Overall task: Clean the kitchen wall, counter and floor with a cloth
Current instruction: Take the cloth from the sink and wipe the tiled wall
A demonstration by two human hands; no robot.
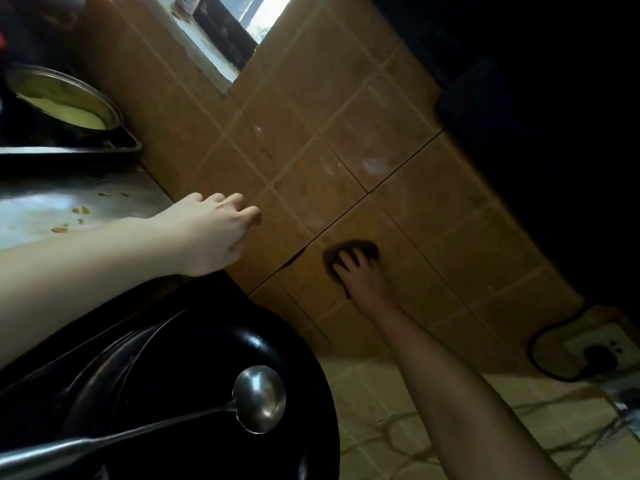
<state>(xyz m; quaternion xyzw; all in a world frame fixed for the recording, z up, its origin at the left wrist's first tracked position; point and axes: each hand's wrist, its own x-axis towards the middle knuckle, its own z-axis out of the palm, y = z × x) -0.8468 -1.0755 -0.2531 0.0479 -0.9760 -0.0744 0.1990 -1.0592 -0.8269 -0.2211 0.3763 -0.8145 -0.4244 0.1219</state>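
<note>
**Cloth pressed to the tiled wall**

The person's right grip point(358, 271) reaches in from 5 o'clock. Its fingers curl over a dark, bunched cloth point(367, 248) and hold it flat against the brown tiled wall point(346, 133). The cloth sits just right of the view's centre, at about 4 o'clock, on a tile next to a dark grout line.

The left grip point(214, 230) comes in from 9 o'clock with its fingers loosely bent and nothing in them. Its knuckles are close to the wall where the worktop point(69, 199) meets the tiles; whether they touch the wall cannot be told. Small orange crumbs point(81, 210) lie on the shiny worktop beside the left forearm.

At 10 o'clock a metal pot point(62, 98) holds something yellow. At 7 o'clock is a black wok point(194, 368) with a steel ladle point(259, 403) lying across it, bowl towards the wall. A window point(263, 15) shows at 12 o'clock. A wall socket point(602, 355) with a dark cable is at the far 4 o'clock edge.
</note>
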